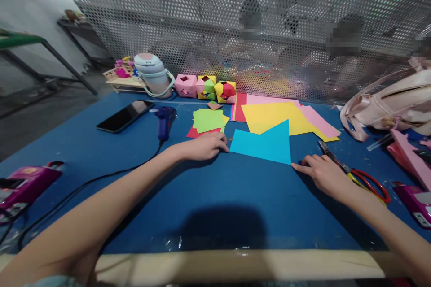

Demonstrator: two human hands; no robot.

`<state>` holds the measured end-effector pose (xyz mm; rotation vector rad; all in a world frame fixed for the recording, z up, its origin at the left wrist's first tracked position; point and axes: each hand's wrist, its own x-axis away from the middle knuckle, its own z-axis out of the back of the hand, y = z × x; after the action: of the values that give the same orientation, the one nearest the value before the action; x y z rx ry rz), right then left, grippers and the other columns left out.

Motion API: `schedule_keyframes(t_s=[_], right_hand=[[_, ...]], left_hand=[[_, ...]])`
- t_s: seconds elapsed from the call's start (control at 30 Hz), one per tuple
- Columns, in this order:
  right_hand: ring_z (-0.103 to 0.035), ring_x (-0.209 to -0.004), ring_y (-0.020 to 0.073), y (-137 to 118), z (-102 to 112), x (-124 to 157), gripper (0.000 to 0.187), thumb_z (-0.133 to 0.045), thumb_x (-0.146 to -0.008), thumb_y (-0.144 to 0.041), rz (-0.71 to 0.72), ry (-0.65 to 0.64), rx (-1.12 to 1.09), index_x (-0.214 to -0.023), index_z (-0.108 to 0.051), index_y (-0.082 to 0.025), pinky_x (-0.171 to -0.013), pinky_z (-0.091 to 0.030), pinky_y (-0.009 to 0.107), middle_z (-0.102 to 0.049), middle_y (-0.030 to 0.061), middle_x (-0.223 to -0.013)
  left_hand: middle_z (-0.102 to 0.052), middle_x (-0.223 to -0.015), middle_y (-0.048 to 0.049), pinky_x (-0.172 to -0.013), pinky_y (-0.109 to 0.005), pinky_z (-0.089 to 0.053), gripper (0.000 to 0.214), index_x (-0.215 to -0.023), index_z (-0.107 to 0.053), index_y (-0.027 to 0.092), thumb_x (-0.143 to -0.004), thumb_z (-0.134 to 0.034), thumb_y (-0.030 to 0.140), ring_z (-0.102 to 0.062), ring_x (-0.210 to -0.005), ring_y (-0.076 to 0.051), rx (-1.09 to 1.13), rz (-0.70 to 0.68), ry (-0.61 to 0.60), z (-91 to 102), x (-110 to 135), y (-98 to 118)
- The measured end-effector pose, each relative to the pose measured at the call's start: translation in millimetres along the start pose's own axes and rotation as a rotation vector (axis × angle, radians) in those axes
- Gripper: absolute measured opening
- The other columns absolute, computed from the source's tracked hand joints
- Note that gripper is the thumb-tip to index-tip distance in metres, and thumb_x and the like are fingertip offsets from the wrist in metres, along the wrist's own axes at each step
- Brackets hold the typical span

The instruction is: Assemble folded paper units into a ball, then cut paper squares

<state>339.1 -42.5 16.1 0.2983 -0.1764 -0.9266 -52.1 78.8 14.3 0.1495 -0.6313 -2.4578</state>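
Note:
A sheet of blue paper (264, 147), notched along its far edge, lies in front of me on the blue table. My left hand (209, 145) is closed at its near left corner, with thumb and finger brought together there. At the near right corner, my right hand (321, 172) has its fingertips on the paper, and its other fingers are curled. Scissors with red and yellow handles (368, 184) lie partly beneath my right forearm. Just beyond my left hand sits a small stack of green paper squares (208, 119), with red and yellow pieces showing under it.
Yellow sheets (269, 115) and pink sheets (319, 121) lie behind. Folded paper cubes (206, 87) stand beside a lidded container (153, 76). A glue gun (164, 123), its cord, and a phone (125, 116) are left. A pale bag (390, 103) sits right, before perforated metal (202, 18).

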Motion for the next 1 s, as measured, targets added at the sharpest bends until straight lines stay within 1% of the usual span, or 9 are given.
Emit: schedule_keyframes(t_s=[0.07,0.17,0.27,0.37,0.53,0.67,0.73,0.87,1.0], right_hand=[[-0.060,-0.082,0.0194,1,2,-6,0.042,-0.046,-0.084,-0.004,-0.008,0.005,-0.101,-0.113,-0.069,-0.026,-0.069,-0.033,0.032,-0.066,0.0072,-0.091],[-0.063,-0.086,0.0203,4,3,-18,0.038,-0.042,-0.087,-0.008,-0.094,0.043,-0.246,-0.110,-0.068,-0.022,-0.073,-0.039,0.033,-0.067,0.0072,-0.094],[-0.063,-0.091,0.0227,5,2,-33,0.034,-0.041,-0.090,-0.014,-0.193,0.105,-0.355,-0.114,-0.065,-0.019,-0.079,-0.044,0.035,-0.067,0.0085,-0.099],[-0.061,-0.101,0.0255,7,0,-52,0.033,-0.041,-0.092,-0.021,-0.238,0.139,-0.414,-0.116,-0.063,-0.017,-0.086,-0.046,0.039,-0.067,0.0120,-0.109],[-0.056,-0.116,0.0289,6,-2,-85,0.042,-0.050,-0.090,-0.034,-0.233,0.113,-0.431,-0.127,-0.055,-0.015,-0.094,-0.045,0.043,-0.061,0.0152,-0.127],[-0.057,-0.117,0.0306,3,-1,-107,0.060,-0.065,-0.080,-0.043,-0.202,0.058,-0.444,-0.133,-0.051,-0.019,-0.093,-0.046,0.042,-0.059,0.0144,-0.132],[-0.057,-0.116,0.0327,3,-1,-116,0.067,-0.070,-0.075,-0.043,-0.193,0.025,-0.447,-0.134,-0.050,-0.019,-0.093,-0.045,0.044,-0.059,0.0145,-0.131],[-0.057,-0.114,0.0346,4,1,-127,0.075,-0.075,-0.070,-0.041,-0.181,-0.022,-0.483,-0.136,-0.049,-0.017,-0.093,-0.044,0.046,-0.061,0.0155,-0.128],[-0.058,-0.112,0.0339,3,4,-134,0.072,-0.076,-0.068,-0.038,-0.188,-0.028,-0.557,-0.133,-0.053,-0.018,-0.093,-0.043,0.045,-0.064,0.0142,-0.121]], left_hand=[[-0.063,-0.098,-0.0068,-0.090,-0.031,-0.045,0.033,-0.091,-0.071,0.018,-0.074,-0.044,0.009,-0.058,-0.097,-0.020,0.006,0.058,0.041,0.6,-2,-1],[-0.064,-0.097,-0.0074,-0.087,-0.033,-0.045,0.028,-0.093,-0.066,0.016,-0.076,-0.044,0.013,-0.059,-0.093,-0.021,0.052,0.169,0.171,-1.7,-8,4],[-0.065,-0.094,-0.0073,-0.079,-0.032,-0.046,0.022,-0.096,-0.061,0.016,-0.080,-0.046,0.021,-0.060,-0.085,-0.020,0.206,0.265,0.295,-9.2,-19,11],[-0.065,-0.095,-0.0077,-0.077,-0.031,-0.046,0.023,-0.098,-0.059,0.014,-0.077,-0.053,0.021,-0.060,-0.083,-0.019,0.374,0.313,0.385,-20.0,-31,15],[-0.063,-0.092,-0.0068,-0.068,-0.027,-0.045,0.035,-0.108,-0.055,0.013,-0.074,-0.053,0.014,-0.059,-0.077,-0.016,0.490,0.356,0.443,-31.2,-40,17],[-0.061,-0.087,-0.0049,-0.060,-0.023,-0.043,0.043,-0.115,-0.050,0.011,-0.073,-0.052,0.011,-0.056,-0.068,-0.012,0.616,0.395,0.493,-32.2,-40,20],[-0.061,-0.091,-0.0055,-0.057,-0.022,-0.041,0.044,-0.116,-0.049,0.012,-0.072,-0.052,0.010,-0.053,-0.064,-0.009,0.684,0.411,0.518,-32.3,-41,20],[-0.057,-0.105,-0.0074,-0.059,-0.021,-0.041,0.048,-0.117,-0.046,0.013,-0.070,-0.053,0.006,-0.049,-0.060,-0.004,0.821,0.420,0.565,-33.3,-45,20],[-0.053,-0.079,0.0031,-0.054,-0.020,-0.035,0.055,-0.119,-0.044,0.013,-0.066,-0.052,0.002,-0.045,-0.056,-0.005,0.911,0.384,0.549,-34.9,-45,21]])
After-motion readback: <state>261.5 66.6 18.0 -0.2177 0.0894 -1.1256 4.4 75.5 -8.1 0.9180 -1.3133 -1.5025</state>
